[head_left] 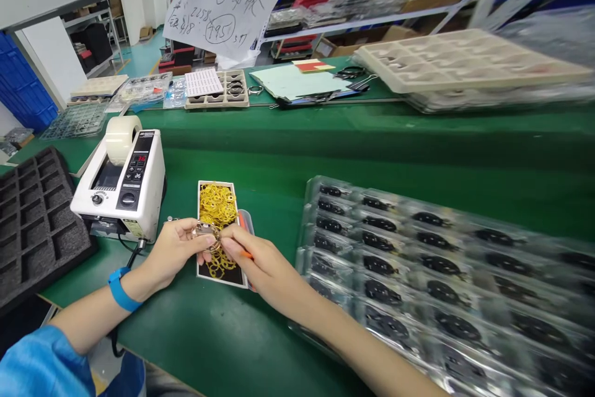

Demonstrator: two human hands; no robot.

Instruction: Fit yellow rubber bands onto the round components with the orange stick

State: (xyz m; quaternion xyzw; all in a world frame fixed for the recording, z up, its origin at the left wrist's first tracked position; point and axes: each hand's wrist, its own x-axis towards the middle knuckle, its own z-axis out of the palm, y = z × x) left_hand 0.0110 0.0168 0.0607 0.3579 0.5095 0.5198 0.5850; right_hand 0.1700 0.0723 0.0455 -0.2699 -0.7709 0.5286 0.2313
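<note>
The left hand (179, 249) and right hand (263, 264) pinch the small metal part (207, 231) at nine and three o'clock. It seems light, stiff and slippery, so it is best held by its rim.

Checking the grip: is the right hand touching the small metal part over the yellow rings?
Touching. The head view shows fingertips of the right hand pinching the small metal part, which the left hand also holds.

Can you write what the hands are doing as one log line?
left hand: holds small metal part | right hand: pinches same part | below: box of yellow rings | nearby: tape dispenser, clear tray of black parts
</note>
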